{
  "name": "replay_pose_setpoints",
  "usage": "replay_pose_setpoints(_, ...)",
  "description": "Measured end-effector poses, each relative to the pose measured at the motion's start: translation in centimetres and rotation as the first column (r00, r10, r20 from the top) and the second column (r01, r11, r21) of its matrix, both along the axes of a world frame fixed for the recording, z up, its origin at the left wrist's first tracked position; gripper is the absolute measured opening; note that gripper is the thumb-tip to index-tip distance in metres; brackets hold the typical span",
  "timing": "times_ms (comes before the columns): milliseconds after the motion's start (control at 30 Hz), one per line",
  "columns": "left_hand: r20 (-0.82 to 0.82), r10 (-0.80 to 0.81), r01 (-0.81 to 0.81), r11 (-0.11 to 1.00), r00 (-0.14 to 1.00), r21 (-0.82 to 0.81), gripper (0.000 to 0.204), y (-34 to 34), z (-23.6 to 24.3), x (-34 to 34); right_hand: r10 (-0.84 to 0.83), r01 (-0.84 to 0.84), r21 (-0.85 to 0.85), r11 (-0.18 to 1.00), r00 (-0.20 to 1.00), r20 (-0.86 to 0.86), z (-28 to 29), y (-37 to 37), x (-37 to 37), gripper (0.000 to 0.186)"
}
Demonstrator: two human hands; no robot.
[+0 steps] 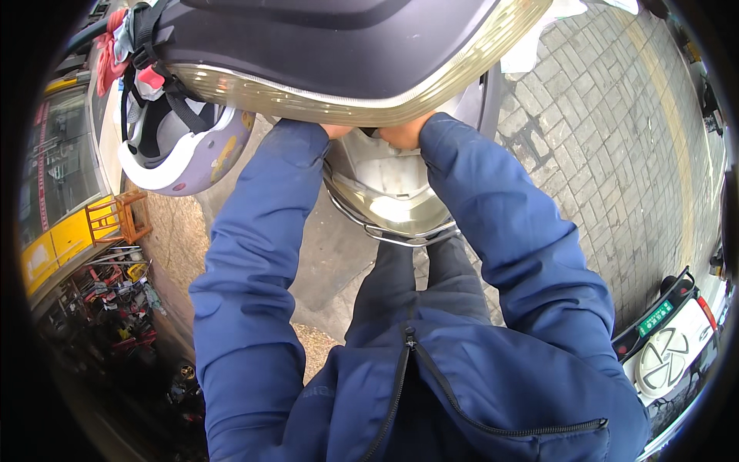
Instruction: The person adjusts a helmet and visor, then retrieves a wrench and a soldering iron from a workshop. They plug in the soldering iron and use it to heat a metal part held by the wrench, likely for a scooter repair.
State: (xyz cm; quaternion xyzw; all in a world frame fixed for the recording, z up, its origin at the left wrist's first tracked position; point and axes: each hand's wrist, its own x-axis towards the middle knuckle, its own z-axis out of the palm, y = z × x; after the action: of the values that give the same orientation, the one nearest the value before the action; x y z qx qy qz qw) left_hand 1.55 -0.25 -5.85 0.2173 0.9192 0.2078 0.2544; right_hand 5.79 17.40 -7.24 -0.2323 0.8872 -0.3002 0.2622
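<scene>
Two hands, the left hand (pixel 336 131) and right hand (pixel 404 136), are tucked under the big dark cover (pixel 308 46), over the pale shell (pixel 387 175). I can't tell their grip. A slipping cover might pinch them.

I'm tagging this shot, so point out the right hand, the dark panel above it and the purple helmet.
Right hand (pixel 405 135): head view, the bit showing beyond the cuff.
Dark panel (pixel 331 48): head view, its smooth face.
Purple helmet (pixel 206 160): head view, its outer shell.
</scene>
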Motion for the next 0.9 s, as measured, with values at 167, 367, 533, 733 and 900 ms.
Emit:
replay_pose_setpoints(167,-0.352,-0.089,0.051,0.992,0.932,-0.114,0.048,-0.1,-1.4,1.2,0.147,-0.145,0.048,0.988,0.988,-0.05,-1.0,-1.1,-1.6,0.031)
replay_pose_setpoints(367,-0.141,-0.018,0.014,1.0,0.99,-0.027,0.05,-0.1,-2.5,0.4,0.19,-0.19,0.096,0.977,0.982,0.013,-1.2,-0.9,-1.3,0.034)
replay_pose_setpoints(533,-0.345,-0.115,0.063,0.985,0.932,-0.158,0.045,0.5,-1.1,1.1,0.036,-0.036,0.04,0.999,0.999,0.009,-1.8,-1.1,-1.0,0.036)
replay_pose_setpoints(733,-0.083,-0.029,0.016,0.989,0.996,-0.149,0.041,1.1,-0.2,0.7,-0.076,0.077,-0.059,0.995,0.997,0.023,-2.7,-1.7,0.2,0.037)
replay_pose_setpoints(900,-0.458,-0.272,0.185,0.956,0.846,-0.226,0.037,-0.6,-2.2,0.5,-0.027,0.026,-0.015,1.0,0.997,-0.067,-2.1,-1.9,1.2,0.039)
